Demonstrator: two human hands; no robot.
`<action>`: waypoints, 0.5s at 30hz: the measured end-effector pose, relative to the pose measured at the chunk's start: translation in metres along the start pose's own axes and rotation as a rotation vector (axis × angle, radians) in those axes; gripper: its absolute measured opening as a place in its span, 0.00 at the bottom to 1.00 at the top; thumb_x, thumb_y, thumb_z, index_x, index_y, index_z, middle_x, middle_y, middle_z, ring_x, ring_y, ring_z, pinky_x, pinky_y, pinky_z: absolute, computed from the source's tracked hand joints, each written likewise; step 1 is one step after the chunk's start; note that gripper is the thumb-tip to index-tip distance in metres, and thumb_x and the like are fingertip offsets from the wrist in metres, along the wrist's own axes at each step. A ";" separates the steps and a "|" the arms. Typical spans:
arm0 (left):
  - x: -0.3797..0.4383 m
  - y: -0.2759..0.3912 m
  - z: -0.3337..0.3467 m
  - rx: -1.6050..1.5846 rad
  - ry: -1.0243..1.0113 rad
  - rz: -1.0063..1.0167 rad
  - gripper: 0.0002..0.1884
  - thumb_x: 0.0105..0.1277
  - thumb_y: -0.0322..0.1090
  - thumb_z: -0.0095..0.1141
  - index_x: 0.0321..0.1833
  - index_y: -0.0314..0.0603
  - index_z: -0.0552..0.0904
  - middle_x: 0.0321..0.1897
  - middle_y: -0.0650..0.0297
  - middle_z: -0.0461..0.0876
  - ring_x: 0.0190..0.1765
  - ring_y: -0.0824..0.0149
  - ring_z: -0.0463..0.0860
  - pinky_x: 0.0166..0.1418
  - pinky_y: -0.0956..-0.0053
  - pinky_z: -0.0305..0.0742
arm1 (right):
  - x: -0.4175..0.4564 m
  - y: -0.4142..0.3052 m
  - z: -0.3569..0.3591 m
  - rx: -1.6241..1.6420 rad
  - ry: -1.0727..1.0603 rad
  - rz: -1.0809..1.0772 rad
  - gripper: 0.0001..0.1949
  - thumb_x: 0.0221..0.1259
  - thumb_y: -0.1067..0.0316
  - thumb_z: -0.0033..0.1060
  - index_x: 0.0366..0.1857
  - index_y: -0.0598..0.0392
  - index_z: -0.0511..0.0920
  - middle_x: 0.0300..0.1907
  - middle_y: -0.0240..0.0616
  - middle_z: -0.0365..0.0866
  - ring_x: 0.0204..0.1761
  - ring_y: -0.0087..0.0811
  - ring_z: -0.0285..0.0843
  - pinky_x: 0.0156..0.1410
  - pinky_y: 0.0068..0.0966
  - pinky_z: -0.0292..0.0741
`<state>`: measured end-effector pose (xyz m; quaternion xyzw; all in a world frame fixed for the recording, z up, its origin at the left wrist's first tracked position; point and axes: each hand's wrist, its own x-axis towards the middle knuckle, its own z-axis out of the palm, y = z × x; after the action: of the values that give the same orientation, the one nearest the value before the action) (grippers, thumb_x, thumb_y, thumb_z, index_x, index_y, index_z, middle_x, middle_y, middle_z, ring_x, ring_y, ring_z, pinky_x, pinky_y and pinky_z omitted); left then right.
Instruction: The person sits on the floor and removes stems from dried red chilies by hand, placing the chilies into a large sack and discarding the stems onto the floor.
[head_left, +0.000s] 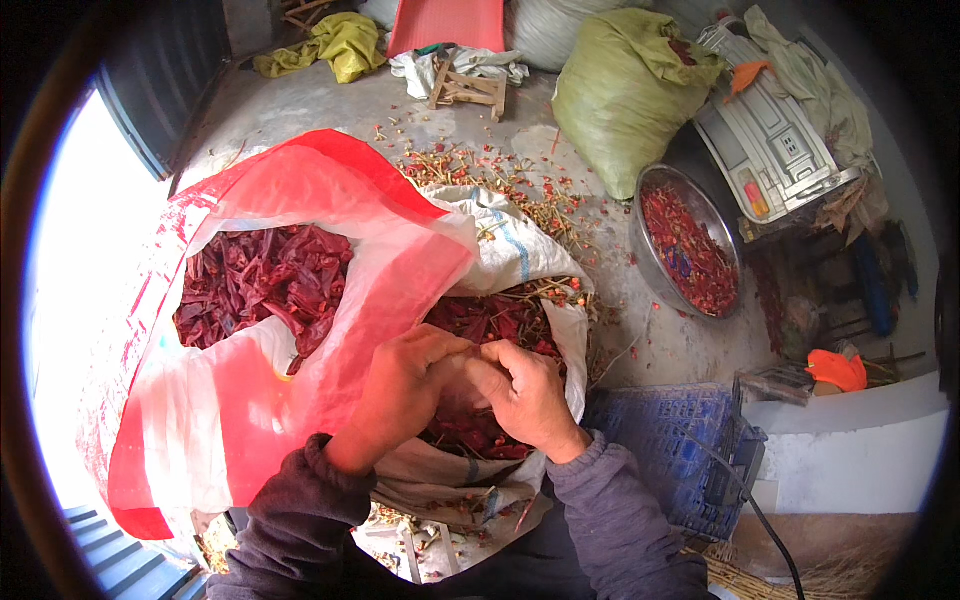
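Observation:
My left hand (401, 386) and my right hand (525, 390) meet fingertip to fingertip over an open white woven sack (574, 337). Their fingers are pinched together, and whatever may be between them is hidden or too small to make out. Dark red dried chili peppers (480, 436) fill the sack below, with some pale stems among them. Left of my hands lies a large red and white plastic bag (375, 300), its mouth open. Inside that bag is a heap of dark red dried peppers (270, 277).
Loose stems and red bits (495, 165) litter the concrete floor. A metal basin (637, 247) of red pieces stands to the right, near a full green woven sack (630, 90). Close to my right arm is a blue plastic crate (660, 427) with a black cable (757, 510). A small wooden stool (472, 91) stands farther off.

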<state>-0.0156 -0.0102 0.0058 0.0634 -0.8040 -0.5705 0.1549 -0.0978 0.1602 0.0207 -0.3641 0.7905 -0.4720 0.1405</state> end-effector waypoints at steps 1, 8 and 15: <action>0.000 0.000 0.000 -0.020 -0.006 -0.027 0.09 0.66 0.26 0.64 0.47 0.35 0.89 0.40 0.52 0.88 0.45 0.54 0.88 0.52 0.65 0.82 | -0.001 -0.002 -0.001 0.057 -0.021 0.056 0.11 0.79 0.65 0.58 0.45 0.64 0.80 0.31 0.36 0.85 0.30 0.24 0.87 0.35 0.23 0.83; 0.000 -0.002 0.000 -0.292 -0.037 -0.194 0.09 0.70 0.25 0.62 0.50 0.33 0.87 0.43 0.55 0.89 0.46 0.63 0.88 0.53 0.69 0.81 | 0.000 -0.010 -0.010 0.407 -0.126 0.269 0.13 0.82 0.60 0.54 0.45 0.61 0.79 0.31 0.33 0.83 0.31 0.22 0.83 0.37 0.22 0.79; -0.001 0.002 0.002 -0.140 -0.022 -0.049 0.16 0.73 0.27 0.60 0.61 0.32 0.82 0.44 0.50 0.87 0.45 0.57 0.88 0.52 0.67 0.82 | -0.002 -0.012 0.000 0.452 -0.012 0.228 0.10 0.82 0.64 0.51 0.42 0.59 0.78 0.32 0.32 0.82 0.29 0.20 0.79 0.36 0.20 0.77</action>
<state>-0.0150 -0.0072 0.0066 0.0661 -0.7621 -0.6295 0.1361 -0.0911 0.1582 0.0309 -0.2347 0.7000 -0.6156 0.2754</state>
